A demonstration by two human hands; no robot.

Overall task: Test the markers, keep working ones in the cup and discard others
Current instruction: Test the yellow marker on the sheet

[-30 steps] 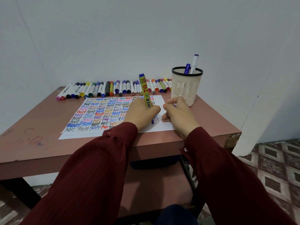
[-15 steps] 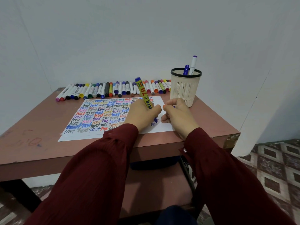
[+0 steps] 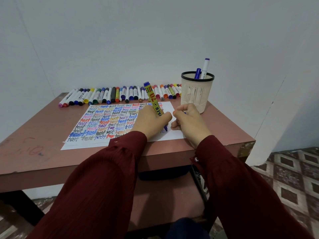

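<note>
Where the left fingers [image 3: 166,116] close: round the lower barrel of a yellow-green marker [image 3: 152,99], gripping it as one grips a pen.
Marker: tilted, its blue end up and toward the back, its blue tip down on the sheet beside a few pale blue letters.
Left hand [image 3: 150,120]: resting on the sheet, back of the hand to the camera.
Right fingers [image 3: 183,109]: curled in, closed on a small blue piece [image 3: 185,112] that barely shows by the thumb.
Right hand [image 3: 189,122]: just beside the left, its edge on the paper's right side.
Sheet [image 3: 174,135]: white paper flat on the desk, most of it covered with the word "test" in many colours; the part near the hands is bare.
Cup [image 3: 195,94]: cream, mesh-sided, black-rimmed, upright at the back right, just beyond the right hand; a blue marker [image 3: 197,73] and a white marker with a purple cap [image 3: 205,68] stand in it.
Row of markers [image 3: 112,94]: capped, side by side along the back edge, from the left up to the cup.
Desk [image 3: 43,135]: reddish-brown, scuffed and scribbled at the left.
Sleeves [image 3: 107,178]: dark red, reaching to both wrists.
Floor [image 3: 293,169]: patterned tiles at the right.
</note>
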